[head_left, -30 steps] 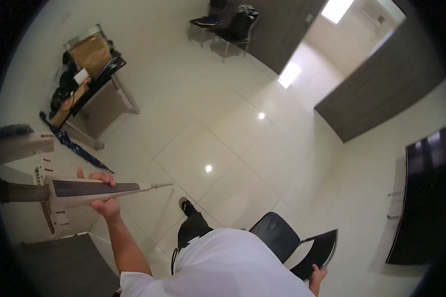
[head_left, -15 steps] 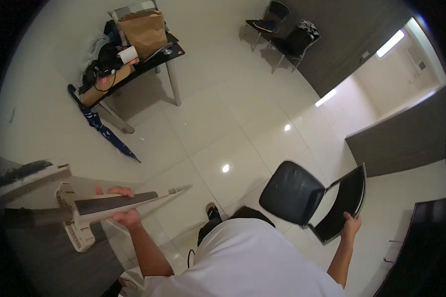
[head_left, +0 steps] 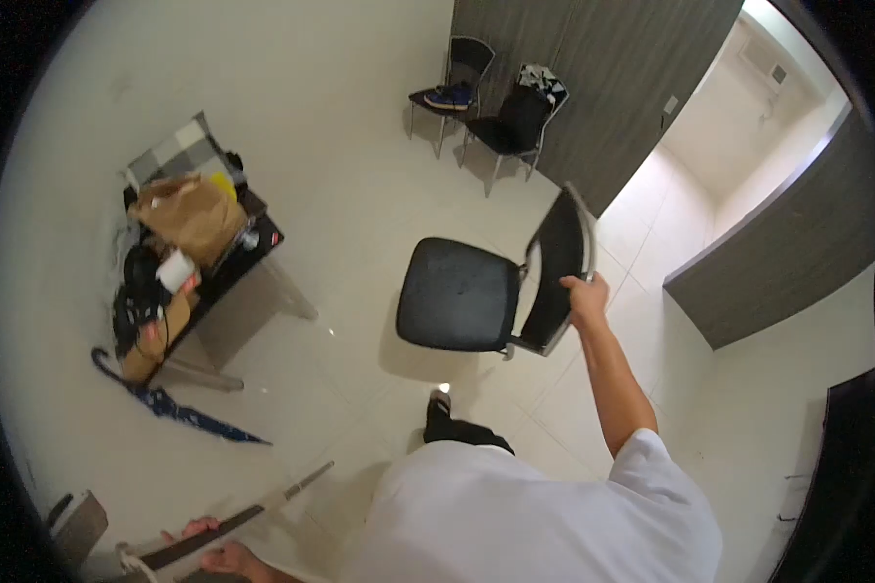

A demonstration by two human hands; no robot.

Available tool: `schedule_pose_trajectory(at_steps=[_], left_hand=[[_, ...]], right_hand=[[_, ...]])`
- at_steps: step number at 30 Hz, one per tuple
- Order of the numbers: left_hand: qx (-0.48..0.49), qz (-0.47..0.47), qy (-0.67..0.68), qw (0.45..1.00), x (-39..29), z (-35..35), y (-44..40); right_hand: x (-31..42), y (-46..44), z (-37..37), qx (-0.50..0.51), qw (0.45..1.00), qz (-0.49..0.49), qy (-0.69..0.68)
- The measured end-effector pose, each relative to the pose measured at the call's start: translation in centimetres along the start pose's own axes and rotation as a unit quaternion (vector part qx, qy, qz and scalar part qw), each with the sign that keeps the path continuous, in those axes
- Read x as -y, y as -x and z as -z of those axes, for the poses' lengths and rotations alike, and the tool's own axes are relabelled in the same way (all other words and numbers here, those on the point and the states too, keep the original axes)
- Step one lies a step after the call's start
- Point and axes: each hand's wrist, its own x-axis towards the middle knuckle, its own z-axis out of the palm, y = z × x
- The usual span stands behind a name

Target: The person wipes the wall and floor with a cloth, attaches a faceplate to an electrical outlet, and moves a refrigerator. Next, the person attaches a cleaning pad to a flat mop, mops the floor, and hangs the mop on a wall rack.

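Black padded metal-framed chair (head_left: 457, 294) is straight ahead, its backrest (head_left: 560, 257) to the right; whether its legs touch the floor (head_left: 360, 233) I cannot tell. A long pole-like object (head_left: 235, 525), pale with a dark strip, slants at lower left, a folded dark-blue umbrella (head_left: 194, 417) beyond it. The right hand (head_left: 587, 297) grips the backrest's top edge; the left hand (head_left: 229, 557) is wrapped around the pole-like object.
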Motion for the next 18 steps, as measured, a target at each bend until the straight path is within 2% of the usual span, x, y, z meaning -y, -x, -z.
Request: schedule_pose_trajectory(at_steps=[2,3,6,8,9,10,12,13,15,16,18], left_hand=[[-0.029,0.028,0.016,0.999,-0.9,-3.3,-0.5],[-0.032,0.025,0.016,0.999,-0.8,-4.8,-1.0],[0.037,-0.013,0.004,0.999,0.4,-9.0,-1.7],[0.063,-0.056,0.002,0.996,0.5,-13.5,-2.5],[-0.018,-0.039,-0.075,0.996,0.1,-16.4,-2.5],[-0.03,-0.042,-0.08,0.996,1.1,-17.6,-3.1],[0.04,-0.1,-0.069,0.992,3.7,-19.4,-4.3],[0.042,-0.096,-0.074,0.992,4.3,-21.1,-5.0],[-0.135,-0.052,-0.089,0.986,5.8,-26.7,-6.8],[-0.145,-0.052,-0.085,0.984,7.7,-27.1,-7.4],[-0.084,-0.002,-0.044,0.995,11.5,-26.2,-7.5]], right_hand=[[0.9,-5.5,-4.9,0.003,0.998,-0.014,0.066],[1.2,-7.8,-7.8,0.02,0.998,-0.005,0.055],[0.3,-14.3,-15.9,0.045,0.995,0.001,0.089],[1.5,-17.6,-20.4,0.052,0.997,-0.001,0.064],[1.7,-19.5,-22.5,0.065,0.993,0.004,0.101],[1.8,-21.4,-24.7,0.078,0.987,0.009,0.138],[1.9,-25.5,-28.6,0.101,0.986,0.006,0.134],[1.0,-28.1,-30.4,0.124,0.987,0.004,0.104],[2.1,-30.4,-33.3,0.147,0.986,0.003,0.084],[1.6,-32.4,-35.2,0.151,0.985,0.013,0.082],[0.0,-38.0,-38.7,0.106,0.99,0.017,0.095]])
